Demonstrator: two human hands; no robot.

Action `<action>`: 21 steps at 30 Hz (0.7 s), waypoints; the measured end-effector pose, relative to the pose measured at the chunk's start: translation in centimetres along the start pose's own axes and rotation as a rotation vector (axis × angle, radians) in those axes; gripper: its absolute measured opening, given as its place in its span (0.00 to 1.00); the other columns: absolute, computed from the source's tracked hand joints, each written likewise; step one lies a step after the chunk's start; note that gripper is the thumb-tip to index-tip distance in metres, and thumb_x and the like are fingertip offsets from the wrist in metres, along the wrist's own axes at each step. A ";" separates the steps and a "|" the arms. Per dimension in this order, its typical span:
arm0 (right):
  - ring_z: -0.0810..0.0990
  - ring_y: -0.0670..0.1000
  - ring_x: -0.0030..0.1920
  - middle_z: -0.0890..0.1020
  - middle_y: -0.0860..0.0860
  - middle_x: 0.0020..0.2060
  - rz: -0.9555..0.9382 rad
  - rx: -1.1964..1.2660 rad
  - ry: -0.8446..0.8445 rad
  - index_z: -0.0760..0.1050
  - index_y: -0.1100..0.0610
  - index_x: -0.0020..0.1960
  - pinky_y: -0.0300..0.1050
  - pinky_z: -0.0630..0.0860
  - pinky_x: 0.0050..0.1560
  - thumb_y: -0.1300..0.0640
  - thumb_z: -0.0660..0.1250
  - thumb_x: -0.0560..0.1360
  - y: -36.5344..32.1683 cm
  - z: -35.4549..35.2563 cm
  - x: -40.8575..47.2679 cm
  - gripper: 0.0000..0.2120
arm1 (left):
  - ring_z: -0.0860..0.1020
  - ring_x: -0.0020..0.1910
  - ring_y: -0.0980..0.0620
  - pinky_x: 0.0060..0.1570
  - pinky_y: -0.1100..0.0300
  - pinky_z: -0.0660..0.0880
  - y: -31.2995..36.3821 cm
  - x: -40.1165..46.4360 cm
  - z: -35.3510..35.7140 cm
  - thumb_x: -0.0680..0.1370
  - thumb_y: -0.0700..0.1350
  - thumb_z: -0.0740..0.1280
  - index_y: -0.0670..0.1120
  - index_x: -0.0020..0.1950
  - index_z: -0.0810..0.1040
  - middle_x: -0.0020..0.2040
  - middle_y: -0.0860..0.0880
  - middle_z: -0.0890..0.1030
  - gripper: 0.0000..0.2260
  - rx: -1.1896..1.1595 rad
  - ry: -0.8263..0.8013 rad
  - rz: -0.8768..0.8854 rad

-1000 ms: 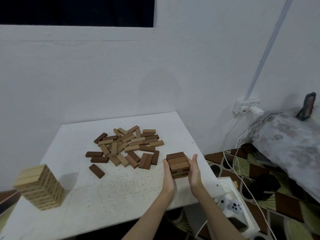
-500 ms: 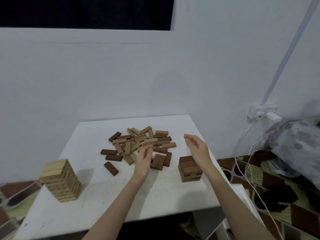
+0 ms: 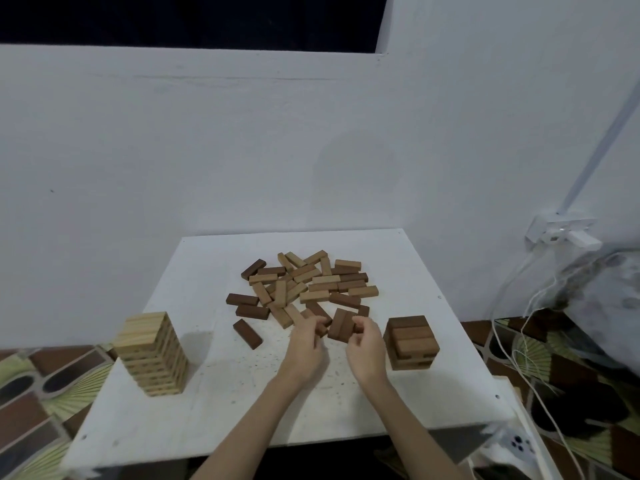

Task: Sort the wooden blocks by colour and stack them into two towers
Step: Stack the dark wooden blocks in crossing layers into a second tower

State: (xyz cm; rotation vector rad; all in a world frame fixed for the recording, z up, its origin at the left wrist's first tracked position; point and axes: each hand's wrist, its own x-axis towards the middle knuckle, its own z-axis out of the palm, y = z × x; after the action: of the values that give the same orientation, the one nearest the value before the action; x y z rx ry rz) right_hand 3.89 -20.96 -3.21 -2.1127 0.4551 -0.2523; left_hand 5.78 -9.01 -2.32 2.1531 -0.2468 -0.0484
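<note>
A tall tower of light blocks [image 3: 152, 355] stands at the table's left front. On the right stands a short tower of dark blocks [image 3: 412, 341]. A loose pile of mixed light and dark blocks [image 3: 304, 285] lies between them, further back. At the pile's near edge, my left hand [image 3: 306, 344] pinches a dark block [image 3: 323, 330]. My right hand [image 3: 367, 348] has its fingers curled round the right side of two dark blocks [image 3: 341, 325] that lie side by side. One dark block [image 3: 247, 334] lies apart to the left.
The white table [image 3: 242, 410] stands against a white wall. A wall socket [image 3: 561, 233] with hanging cables [image 3: 502, 341] is at the right. A white device with buttons [image 3: 516, 445] sits past the table's right front corner. Patterned floor shows on both sides.
Both hands let go of the short dark tower, rose, then came down to the pile's near edge and curled onto dark blocks. The view has shifted, so the table sits further right.
</note>
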 end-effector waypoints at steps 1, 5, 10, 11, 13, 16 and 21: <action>0.77 0.53 0.57 0.78 0.51 0.55 -0.039 -0.035 -0.007 0.73 0.56 0.62 0.50 0.74 0.59 0.68 0.59 0.74 0.0 0.2 0.1 0.18 | 0.72 0.58 0.51 0.57 0.67 0.70 -0.2 0.3 0.4 0.78 0.34 0.55 0.44 0.62 0.73 0.55 0.50 0.76 0.15 0.085 -0.015 0.032; 0.71 0.53 0.61 0.76 0.50 0.61 -0.113 -0.231 -0.119 0.70 0.56 0.66 0.48 0.71 0.62 0.69 0.57 0.75 0.3 0.6 0.0 0.21 | 0.60 0.71 0.48 0.71 0.57 0.57 -0.6 0.6 1.1 0.81 0.40 0.53 0.44 0.69 0.68 0.71 0.47 0.68 0.17 0.331 -0.077 0.047; 0.67 0.52 0.65 0.72 0.51 0.67 -0.145 -0.319 -0.192 0.65 0.55 0.71 0.45 0.65 0.67 0.70 0.56 0.74 1.0 0.7 -0.3 0.27 | 0.62 0.69 0.50 0.66 0.64 0.57 -0.7 0.1 1.4 0.81 0.37 0.55 0.42 0.67 0.70 0.68 0.46 0.71 0.15 0.279 -0.019 0.087; 0.67 0.52 0.65 0.73 0.52 0.66 -0.136 -0.301 -0.200 0.65 0.55 0.71 0.45 0.66 0.67 0.70 0.56 0.74 1.1 0.6 -0.5 0.27 | 0.63 0.69 0.50 0.66 0.65 0.57 -0.9 -0.1 1.4 0.81 0.37 0.55 0.41 0.67 0.71 0.67 0.46 0.72 0.15 0.266 -0.020 0.090; 0.67 0.52 0.66 0.74 0.54 0.64 -0.121 -0.260 -0.209 0.65 0.55 0.71 0.47 0.67 0.66 0.71 0.56 0.73 1.3 0.5 -0.9 0.28 | 0.64 0.67 0.50 0.65 0.66 0.58 -1.3 -0.6 1.3 0.80 0.36 0.56 0.42 0.66 0.72 0.65 0.46 0.74 0.15 0.240 -0.028 0.108; 0.67 0.52 0.67 0.73 0.53 0.64 -0.149 -0.211 -0.228 0.65 0.55 0.71 0.46 0.66 0.68 0.71 0.56 0.72 1.5 0.3 -1.9 0.29 | 0.67 0.63 0.51 0.60 0.69 0.59 -1.5 -1.7 0.9 0.80 0.35 0.56 0.44 0.63 0.74 0.61 0.49 0.76 0.14 0.182 -0.005 0.128; 0.67 0.48 0.68 0.73 0.49 0.65 -0.192 -0.134 -0.265 0.62 0.55 0.72 0.43 0.64 0.69 0.73 0.55 0.71 1.7 -0.2 -4.1 0.31 | 0.68 0.63 0.53 0.57 0.74 0.58 -1.9 -3.5 0.3 0.79 0.34 0.58 0.43 0.63 0.75 0.60 0.48 0.76 0.15 0.165 0.006 0.124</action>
State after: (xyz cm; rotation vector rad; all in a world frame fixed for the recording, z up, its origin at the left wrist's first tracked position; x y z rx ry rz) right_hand -0.27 -20.30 -4.58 -2.2840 0.1152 -0.0503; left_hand 2.65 -7.53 -4.21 2.2960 -0.3918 0.0505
